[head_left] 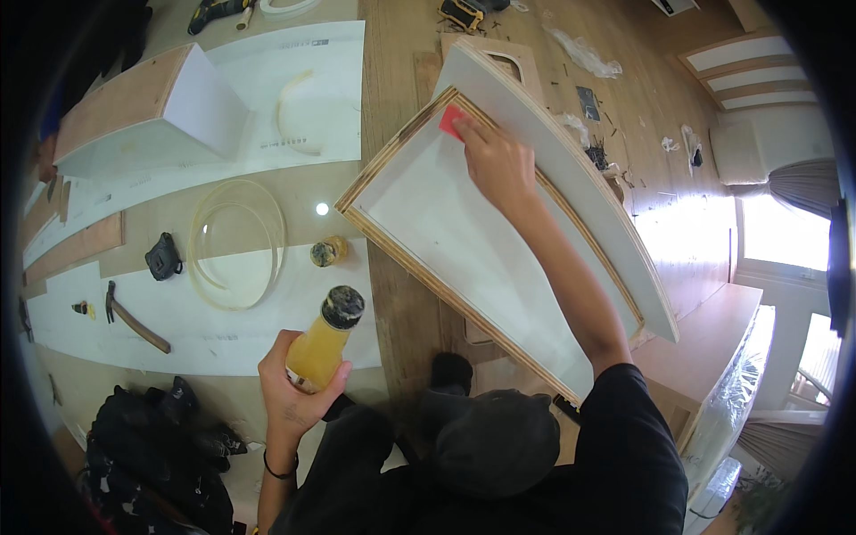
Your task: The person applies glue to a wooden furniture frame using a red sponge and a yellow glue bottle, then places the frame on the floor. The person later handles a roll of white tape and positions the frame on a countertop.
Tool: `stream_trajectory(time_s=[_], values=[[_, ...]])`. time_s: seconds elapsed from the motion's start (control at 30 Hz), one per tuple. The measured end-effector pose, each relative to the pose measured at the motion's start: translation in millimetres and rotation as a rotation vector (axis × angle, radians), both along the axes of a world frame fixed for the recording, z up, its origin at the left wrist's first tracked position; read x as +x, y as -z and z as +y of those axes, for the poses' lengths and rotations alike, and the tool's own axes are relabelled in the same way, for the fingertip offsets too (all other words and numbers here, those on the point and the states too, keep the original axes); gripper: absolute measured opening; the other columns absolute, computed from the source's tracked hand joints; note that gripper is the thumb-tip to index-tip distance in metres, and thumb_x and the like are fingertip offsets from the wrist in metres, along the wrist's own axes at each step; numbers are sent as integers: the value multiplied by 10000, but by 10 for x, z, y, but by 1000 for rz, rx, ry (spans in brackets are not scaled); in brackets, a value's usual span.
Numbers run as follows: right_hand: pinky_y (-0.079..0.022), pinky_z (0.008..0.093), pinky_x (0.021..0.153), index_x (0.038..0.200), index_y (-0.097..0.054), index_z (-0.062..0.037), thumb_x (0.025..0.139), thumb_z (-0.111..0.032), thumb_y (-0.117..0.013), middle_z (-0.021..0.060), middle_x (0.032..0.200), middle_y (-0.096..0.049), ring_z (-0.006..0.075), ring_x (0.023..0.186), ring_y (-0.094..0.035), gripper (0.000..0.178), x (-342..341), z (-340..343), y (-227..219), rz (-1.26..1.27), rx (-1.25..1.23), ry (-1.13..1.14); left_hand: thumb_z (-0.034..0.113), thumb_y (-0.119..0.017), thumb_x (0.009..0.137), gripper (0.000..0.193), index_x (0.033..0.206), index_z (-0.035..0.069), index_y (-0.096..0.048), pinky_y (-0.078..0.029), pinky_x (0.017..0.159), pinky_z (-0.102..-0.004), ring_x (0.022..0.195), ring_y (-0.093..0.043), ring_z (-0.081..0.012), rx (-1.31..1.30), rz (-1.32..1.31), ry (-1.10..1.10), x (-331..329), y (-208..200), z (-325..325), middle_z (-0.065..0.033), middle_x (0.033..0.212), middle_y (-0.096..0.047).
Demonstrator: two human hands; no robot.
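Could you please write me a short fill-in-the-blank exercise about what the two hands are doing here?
1. The left hand grips a bottle of ____-coloured liquid.
2. The right hand presses a small ____ pad onto the frame.
3. The plywood frame has a ____ inner panel.
4. A hammer lies to the ____ of the bottle.

Missing words: amber; red; white; left

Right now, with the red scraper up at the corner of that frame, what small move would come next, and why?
Probably draw the red scraper down along the plywood edge: the right hand presses it at the top corner, while the left hand holds the glue bottle aside.
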State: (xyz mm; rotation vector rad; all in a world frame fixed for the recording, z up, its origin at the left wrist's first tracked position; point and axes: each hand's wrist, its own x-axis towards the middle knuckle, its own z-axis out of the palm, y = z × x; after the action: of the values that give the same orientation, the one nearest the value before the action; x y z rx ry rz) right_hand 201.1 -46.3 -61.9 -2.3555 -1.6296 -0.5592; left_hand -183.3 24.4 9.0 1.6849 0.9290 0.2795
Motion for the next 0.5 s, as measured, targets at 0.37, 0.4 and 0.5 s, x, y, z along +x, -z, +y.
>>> stream_trajectory(time_s=[0.37, 0.4, 0.5], values=[[-584, 312, 677, 1145, -691, -104, 768, -67, -693, 19, 1107, -714, 171, 881, -695, 379, -191, -714, -126, -45, 60, 127, 147, -840, 712, 384, 946, -9, -578, -490, 690, -275, 728, -606, -114, -86, 22, -2, -51, 7, -77, -53, 794, -646], [-585, 317, 683, 1151, -681, -92, 780, -70, -671, 35, 1118, -710, 181, 879, -693, 371, -125, -724, -96, -61, 64, 120, 149, -838, 715, 381, 947, -7, -578, -489, 691, -276, 729, -602, -114, -86, 28, 7, -38, 2, -81, -52, 795, -642], [-586, 331, 701, 1167, -658, -64, 810, -78, -620, 69, 1142, -701, 207, 875, -687, 359, -47, -794, 57, -95, 33, 113, 156, -833, 725, 375, 951, -2, -578, -485, 694, -277, 735, -587, -113, -90, 50, 34, -16, 21, -111, -50, 802, -629]])
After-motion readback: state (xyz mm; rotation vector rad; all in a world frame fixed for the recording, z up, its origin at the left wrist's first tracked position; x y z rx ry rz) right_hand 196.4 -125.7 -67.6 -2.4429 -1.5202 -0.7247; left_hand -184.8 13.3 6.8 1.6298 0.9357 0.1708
